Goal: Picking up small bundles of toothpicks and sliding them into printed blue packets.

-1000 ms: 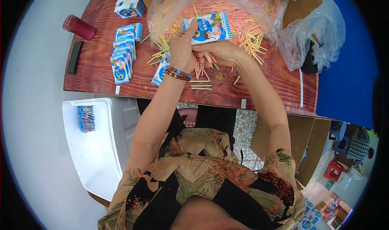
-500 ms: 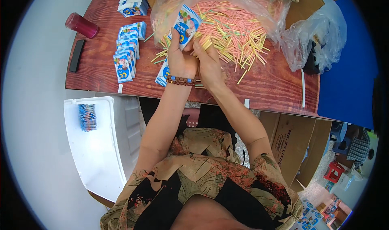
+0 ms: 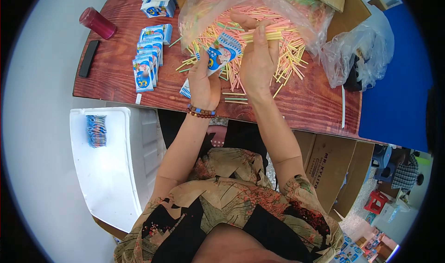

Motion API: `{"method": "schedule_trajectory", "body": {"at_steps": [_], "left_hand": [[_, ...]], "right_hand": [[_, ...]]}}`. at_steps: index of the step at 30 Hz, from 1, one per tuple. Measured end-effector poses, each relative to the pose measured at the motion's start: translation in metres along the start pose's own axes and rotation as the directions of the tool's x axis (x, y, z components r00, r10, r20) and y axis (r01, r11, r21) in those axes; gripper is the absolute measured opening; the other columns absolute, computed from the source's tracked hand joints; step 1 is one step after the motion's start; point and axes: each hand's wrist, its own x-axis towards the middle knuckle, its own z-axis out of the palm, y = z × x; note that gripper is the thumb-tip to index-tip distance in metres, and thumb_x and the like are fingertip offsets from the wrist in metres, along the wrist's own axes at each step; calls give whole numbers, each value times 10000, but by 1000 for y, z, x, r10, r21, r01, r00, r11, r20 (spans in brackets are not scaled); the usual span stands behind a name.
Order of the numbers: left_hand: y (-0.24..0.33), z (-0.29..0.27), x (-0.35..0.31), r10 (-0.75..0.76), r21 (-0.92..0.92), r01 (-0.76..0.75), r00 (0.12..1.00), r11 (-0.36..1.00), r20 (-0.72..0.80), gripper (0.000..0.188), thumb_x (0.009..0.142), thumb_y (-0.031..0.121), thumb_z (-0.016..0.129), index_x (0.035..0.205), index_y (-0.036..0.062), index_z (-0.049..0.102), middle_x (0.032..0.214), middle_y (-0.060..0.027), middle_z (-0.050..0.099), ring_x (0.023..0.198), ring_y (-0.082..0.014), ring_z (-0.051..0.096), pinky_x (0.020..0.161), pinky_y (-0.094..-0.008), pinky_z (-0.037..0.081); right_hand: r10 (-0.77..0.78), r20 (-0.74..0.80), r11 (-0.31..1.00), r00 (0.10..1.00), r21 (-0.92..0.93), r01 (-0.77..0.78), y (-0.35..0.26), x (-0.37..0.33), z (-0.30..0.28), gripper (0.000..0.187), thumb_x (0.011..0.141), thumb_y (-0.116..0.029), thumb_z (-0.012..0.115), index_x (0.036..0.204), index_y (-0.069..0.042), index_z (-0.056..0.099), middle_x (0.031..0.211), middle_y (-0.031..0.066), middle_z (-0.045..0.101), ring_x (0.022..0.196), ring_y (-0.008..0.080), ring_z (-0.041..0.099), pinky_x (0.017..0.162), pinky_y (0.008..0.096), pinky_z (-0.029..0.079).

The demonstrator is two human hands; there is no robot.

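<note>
Red wood-grain bench (image 3: pixel 116 80) | left hand (image 3: pixel 204 81): fingers clamped on blue-white sachet (image 3: pixel 224 54) above bench, long axis slanting up-right | right hand (image 3: pixel 259 71): fingers gripping yellow sticks (image 3: pixel 274 34), just right of sachet's upper end

Heap (image 3: pixel 293 55) mid-worktop (image 3: pixel 315 96); packet row (image 3: pixel 143 73) to its left, bag (image 3: pixel 366 40) to its right.
Heap partly in a sack (image 3: pixel 187 24); a stack (image 3: pixel 158 7) behind the packet row; a cup (image 3: pixel 98 23) and bar (image 3: pixel 89 58) at far left, the bar before the cup; a packet (image 3: pixel 223 53) in the left grip (image 3: pixel 202 84), at the heap's front left; sticks (image 3: pixel 268 35) in the right grip (image 3: pixel 258 68), over the heap; below the front edge, a tub (image 3: pixel 104 179) at left with a bundle (image 3: pixel 96 131) in it, a carton (image 3: pixel 333 168) at right.
</note>
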Motion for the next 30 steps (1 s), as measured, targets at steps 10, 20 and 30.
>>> {"method": "schedule_trajectory", "body": {"at_steps": [10,20,30], "left_hand": [[4,-4,-4,-28,39,28,1000,999,6,242,951,228,563,989,3,644,1036,-74,667,948,-141,633,859,-310,487],[-3,-5,4,-59,37,57,997,998,42,249,962,251,540,1065,37,612,1050,-44,658,967,-136,623,844,-300,488],[22,-35,22,-160,-169,164,986,972,40,252,941,281,571,1082,73,588,995,-26,655,834,-153,614,769,-329,500]], "right_hand": [[0,138,1000,990,-2,0,23,-8,-8,218,1013,-245,388,1011,-43,470,1148,156,604,1207,203,460,972,337,404],[159,98,987,982,-53,-154,21,-17,-12,379,999,-277,394,1208,13,519,1348,144,483,1262,196,424,976,301,393],[376,159,688,913,-708,-160,-1,-6,-71,274,920,-242,570,1098,-34,595,981,48,652,920,149,594,809,295,447]]}}
